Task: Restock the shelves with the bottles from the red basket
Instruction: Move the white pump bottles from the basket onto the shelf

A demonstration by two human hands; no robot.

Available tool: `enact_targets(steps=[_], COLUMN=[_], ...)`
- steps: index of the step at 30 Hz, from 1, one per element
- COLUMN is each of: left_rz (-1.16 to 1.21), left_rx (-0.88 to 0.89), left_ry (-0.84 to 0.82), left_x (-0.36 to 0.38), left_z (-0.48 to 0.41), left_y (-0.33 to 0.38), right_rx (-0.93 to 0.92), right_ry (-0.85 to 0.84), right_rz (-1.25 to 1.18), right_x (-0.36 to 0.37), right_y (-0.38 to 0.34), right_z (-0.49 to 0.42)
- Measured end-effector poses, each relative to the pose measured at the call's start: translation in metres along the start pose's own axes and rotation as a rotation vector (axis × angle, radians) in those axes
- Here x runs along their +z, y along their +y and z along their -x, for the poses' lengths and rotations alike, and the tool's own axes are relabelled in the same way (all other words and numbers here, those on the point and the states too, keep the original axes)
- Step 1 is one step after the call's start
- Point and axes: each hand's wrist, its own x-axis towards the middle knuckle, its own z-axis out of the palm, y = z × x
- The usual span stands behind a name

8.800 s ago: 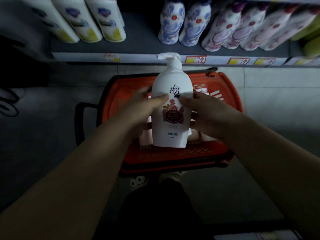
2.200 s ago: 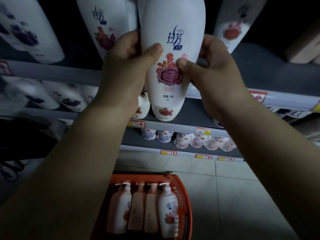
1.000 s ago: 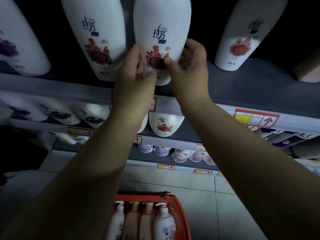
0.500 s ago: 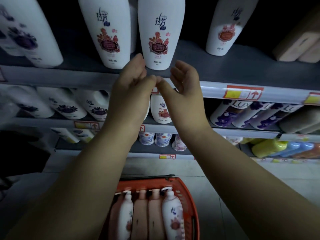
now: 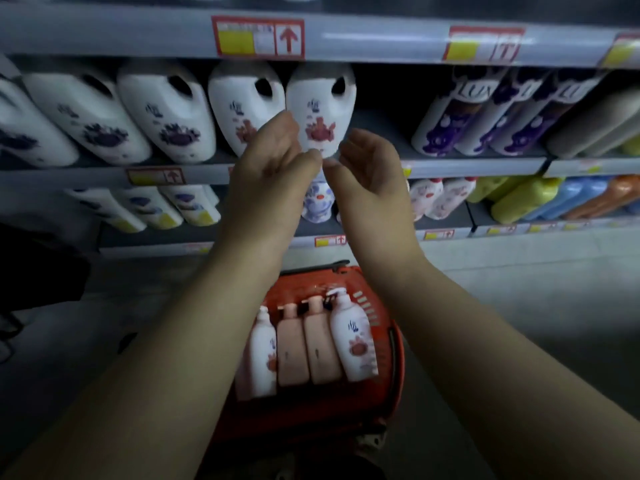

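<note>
- Head cam: 4 pump bottles (image 5: 313, 344) lie side by side in red basket (image 5: 396, 362), on floor (image 5: 519, 306).
- L hand (image 5: 273, 168) & R hand (image 5: 372, 174): both empty, fingers loosely curled, thumb tips nearly meeting, raised above basket, in front of mid shelf (image 5: 478, 166).
- White jugs (image 5: 166, 112) on that shelf behind hands; purple bottles (image 5: 485, 119) further R.

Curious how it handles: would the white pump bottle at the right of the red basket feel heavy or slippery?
The white pump bottle is probably rigid and fairly heavy, being new stock. Its smooth plastic may be slippery. Lying against its neighbours, it shouldn't roll.
</note>
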Motion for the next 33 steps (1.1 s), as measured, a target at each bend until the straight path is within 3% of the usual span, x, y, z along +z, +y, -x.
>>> enact_targets(steps=[8, 15, 23, 26, 29, 33], left_rz=[-0.035, -0.071, -0.139, -0.159, -0.288, -0.145], left_rx=[-0.134, -0.352, -0.586, -0.658, -0.692, -0.967], left_ry=[-0.035, 0.008, 0.023, -0.026, 0.062, 0.002], left_x=[-0.004, -0.004, 0.008, 0.012, 0.009, 0.007], left_z=[0.020, 0.030, 0.036, 0.042, 0.047, 0.059], left_y=[-0.098, -0.190, -0.290, -0.324, -0.358, -0.394], right_rx=[0.165, 0.338, 0.636, 0.776, 0.854, 0.880], right_ry=[0.048, 0.070, 0.017, 0.018, 0.056, -0.003], right_rz=[0.064, 0.151, 0.412, 0.413, 0.402, 0.507], right_x=[-0.034, -0.056, -0.088, -0.095, -0.098, -0.099], right_y=[0.100, 0.196, 0.304, 0.336, 0.363, 0.390], right_z=[0.026, 0.037, 0.036, 0.036, 0.036, 0.034])
